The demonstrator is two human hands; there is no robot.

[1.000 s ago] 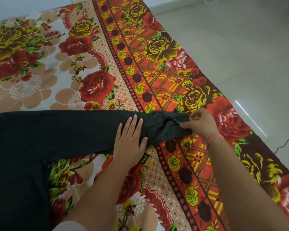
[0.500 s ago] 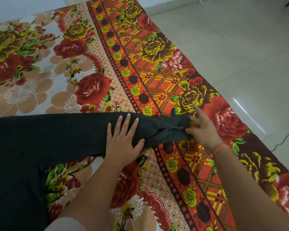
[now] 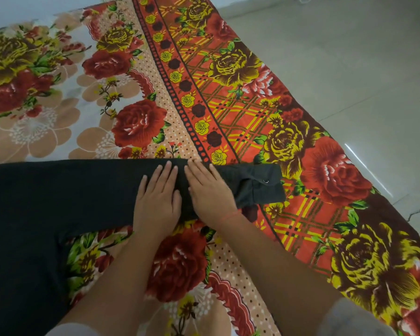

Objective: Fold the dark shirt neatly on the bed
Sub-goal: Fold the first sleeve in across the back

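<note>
Black cloth: the dark shirt [image 3: 58,195] lies across the lower left of the frame on the bed [image 3: 136,127]. One sleeve [image 3: 102,180] is stretched toward centre-right, and its cuff [image 3: 260,187] ends on the sheet's orange band. Left hand [image 3: 158,202] & right hand [image 3: 209,190] sit side by side at mid-frame, palms down on the sleeve. Fingers [image 3: 166,170] are straight & flat, gripping nothing, just pressing cloth to the bed. There's a thin red thread [image 3: 230,215] on the right wrist.

Progress: early, I'd say. Sleeve is laid out straight, the cuff a bit rumpled w/ its snap button [image 3: 266,180] facing up. No fold shows in the body, which runs off the left & bottom edges, so most of it can't be checked. Prob. left to do: bring the sleeve over the body, do the other sleeve (not in view), then fold the body.

Bed sheet has big red & yellow roses on a cream ground at upper left. The orange checked band w/ a dotted border runs diag. from top centre to lower right. Pale tiled floor [image 3: 349,69] fills the upper right, w/ a glare streak on it.
</note>
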